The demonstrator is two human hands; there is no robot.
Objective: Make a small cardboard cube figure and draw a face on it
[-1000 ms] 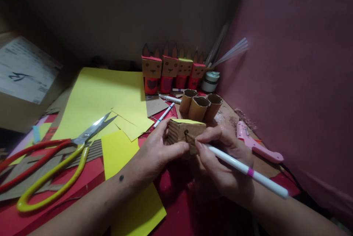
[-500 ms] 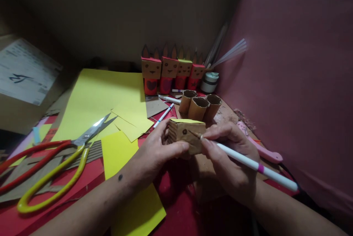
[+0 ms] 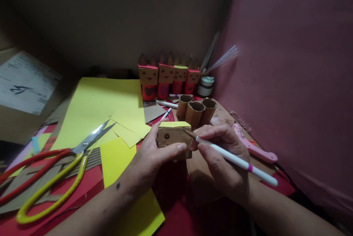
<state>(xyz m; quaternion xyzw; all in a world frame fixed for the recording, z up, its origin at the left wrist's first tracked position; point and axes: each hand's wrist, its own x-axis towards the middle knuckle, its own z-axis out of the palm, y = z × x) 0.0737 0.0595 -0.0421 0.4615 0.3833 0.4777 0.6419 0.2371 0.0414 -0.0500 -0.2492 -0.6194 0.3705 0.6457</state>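
Observation:
My left hand (image 3: 154, 155) is closed around a small cardboard box (image 3: 173, 138) with a yellow top, its thumb lying across the front. One dark round spot is drawn on the left of that front. Between the fingertips of my right hand (image 3: 226, 155) is a white marker (image 3: 228, 157) with a purple band. Its brown tip is at the upper right of the box front; whether it touches I cannot tell. Just behind the box stand three cardboard tubes (image 3: 196, 113).
Red-and-yellow-handled scissors (image 3: 75, 151) lie at left on cardboard scraps and yellow paper (image 3: 110, 96). Several cardboard figures (image 3: 149, 78) with drawn faces stand at the back, beside a pale green jar (image 3: 205, 87). A pink glue gun (image 3: 256, 147) lies right, near the pink wall.
The box has shifted left and turned its front more squarely to me. The marker tip has moved from beside the spot to the front's upper right.

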